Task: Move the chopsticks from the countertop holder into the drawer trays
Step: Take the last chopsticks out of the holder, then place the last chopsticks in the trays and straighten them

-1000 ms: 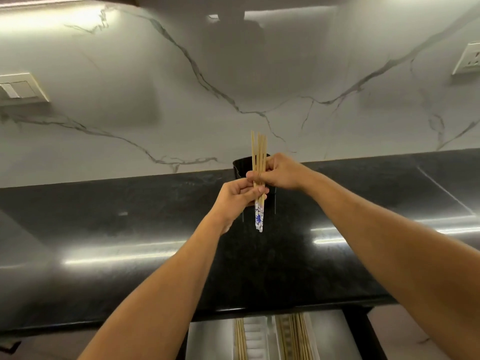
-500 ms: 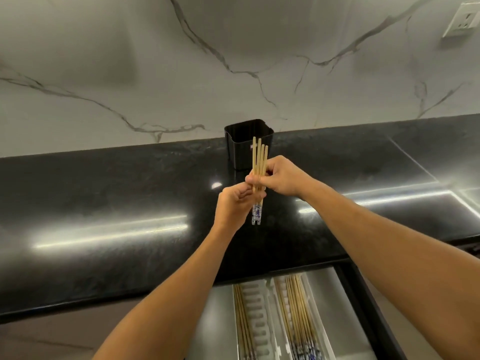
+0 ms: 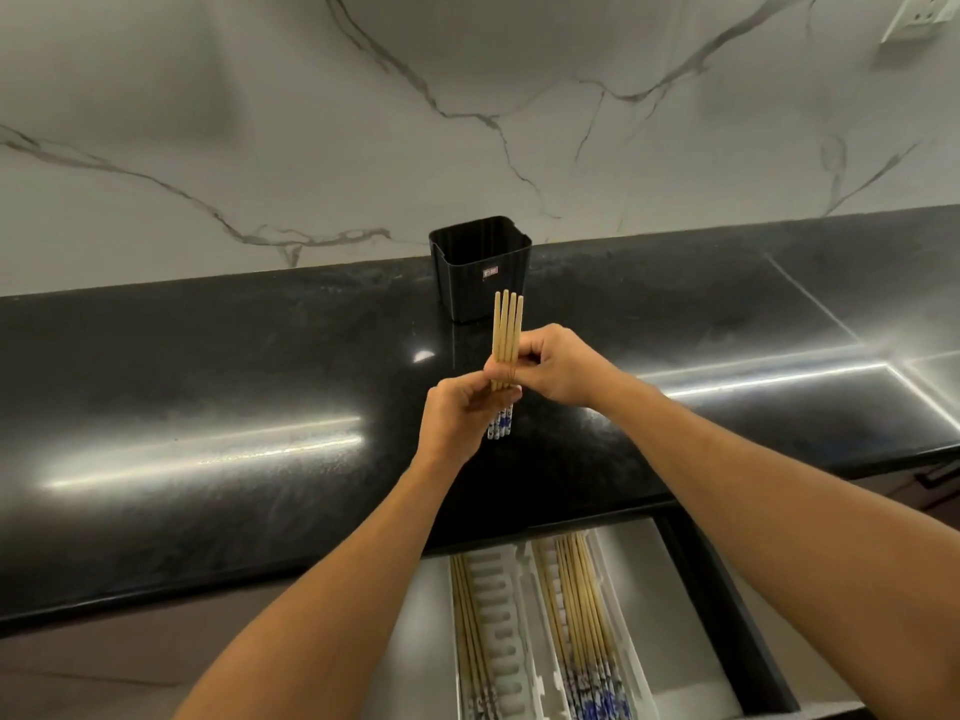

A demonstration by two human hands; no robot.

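A pale marble wall (image 3: 208, 122) with grey veins fills the upper half of the frame. Below it runs a black polished stone tabletop (image 3: 208, 366), with a long streak of reflected light across its left part.

Just left of centre, the left hand (image 3: 457, 418) has its fingers curled round the lower part of a small bundle of chopsticks (image 3: 506, 324). Four wooden sticks stand nearly upright above the tabletop, their plain ends pointing up. Their blue-and-white patterned ends show just beneath the left hand. Behind the bundle and apart from it, a black ribbed holder (image 3: 478, 262) stands upright at the back of the tabletop, close to the wall, with a small label on its front.

Right of centre, the right hand (image 3: 556, 366) pinches the middle of the bundle, fingers clamped on the sticks just above the left hand.

At the bottom of the frame, below the tabletop's front edge, a drawer (image 3: 691, 615) stands open. It holds two white trays side by side. The left tray (image 3: 498, 615) carries a few sticks along its left side. The right tray (image 3: 618, 641) carries a fuller row, patterned ends towards the camera.

On the right, the tabletop shows another bright streak and thin seam lines. A white wall socket (image 3: 919, 13) sits in the upper right corner.
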